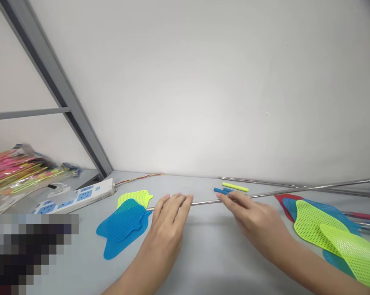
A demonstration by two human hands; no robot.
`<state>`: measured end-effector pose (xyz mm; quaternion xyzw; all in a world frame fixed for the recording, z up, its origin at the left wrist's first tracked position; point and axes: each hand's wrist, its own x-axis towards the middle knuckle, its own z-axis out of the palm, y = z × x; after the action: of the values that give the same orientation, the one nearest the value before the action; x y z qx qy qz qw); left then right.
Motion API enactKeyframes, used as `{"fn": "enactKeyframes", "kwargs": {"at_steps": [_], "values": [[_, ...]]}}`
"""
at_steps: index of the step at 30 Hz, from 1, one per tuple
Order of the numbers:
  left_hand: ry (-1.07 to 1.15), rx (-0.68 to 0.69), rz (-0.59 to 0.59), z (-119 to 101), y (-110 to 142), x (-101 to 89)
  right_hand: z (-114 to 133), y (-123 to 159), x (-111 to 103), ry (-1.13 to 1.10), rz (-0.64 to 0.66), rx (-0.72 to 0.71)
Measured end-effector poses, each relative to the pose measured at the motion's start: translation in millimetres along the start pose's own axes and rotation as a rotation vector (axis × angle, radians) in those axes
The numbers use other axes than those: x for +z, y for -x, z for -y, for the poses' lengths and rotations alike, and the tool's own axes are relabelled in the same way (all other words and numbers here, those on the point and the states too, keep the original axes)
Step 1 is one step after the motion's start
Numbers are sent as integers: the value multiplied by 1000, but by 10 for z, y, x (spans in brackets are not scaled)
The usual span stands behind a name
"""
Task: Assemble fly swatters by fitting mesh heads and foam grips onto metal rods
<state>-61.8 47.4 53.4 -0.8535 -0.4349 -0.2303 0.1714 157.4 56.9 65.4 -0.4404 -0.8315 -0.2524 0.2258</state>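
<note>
"Checking the hands: what's the left hand [169, 217] doing?"

"It lies open, palm down, with its fingertips [185, 200] at the near-left end of a long stainless steel rod [265, 196]. The rod runs across the grey table top [209, 250] and rises toward the far right."

"And the right hand [249, 215]?"

"Its fingers curve down to the rod, just beside a small blue plastic piece [220, 190]. I can't tell whether they're pinching anything. A yellow-green plastic strip [235, 187] lies just beyond."

"What's around them?"

"On the left, a blue mesh fly swatter [120, 229] overlaps a lime fly swatter [135, 197], beside a white power strip [74, 198]. On the right lies a pile of lime and blue fly swatters [320, 225]."

"Which step does this look like?"

"Probably fitting parts to the rod. If so, the next move calls for a firm grip on it."
</note>
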Motion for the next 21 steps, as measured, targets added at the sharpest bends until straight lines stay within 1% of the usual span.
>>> {"fn": "enactKeyframes", "kwargs": {"at_steps": [2, 4, 8, 11, 12, 14, 16, 17, 18, 19, 21], "values": [[96, -41, 44, 88, 32, 45, 32, -18, 25, -93, 32, 43], [142, -82, 57, 155, 38, 70, 25, -43, 46, -259, 79, 133], [166, -157, 60, 239, 10, 79, -56, -108, 28, -703, 129, 322], [200, -172, 62, 289, 19, 70, -99, -114, -41, -1090, 156, 434], [212, -170, 62, 305, 29, 70, -102, -100, -67, -1201, 142, 461], [236, -179, 60, 335, 49, 77, -93, -56, -112, -1358, 59, 481], [255, -205, 49, 360, 60, 91, -79, -4, -140, -1430, -33, 484], [260, -221, 43, 369, 61, 99, -75, 18, -146, -1459, -50, 495], [263, -232, 36, 374, 60, 106, -74, 33, -147, -1496, -31, 517], [264, -237, 30, 374, 57, 110, -78, 42, -144, -1542, 27, 555], [268, -224, 18, 360, 51, 112, -90, 41, -127, -1655, 205, 661]]}}
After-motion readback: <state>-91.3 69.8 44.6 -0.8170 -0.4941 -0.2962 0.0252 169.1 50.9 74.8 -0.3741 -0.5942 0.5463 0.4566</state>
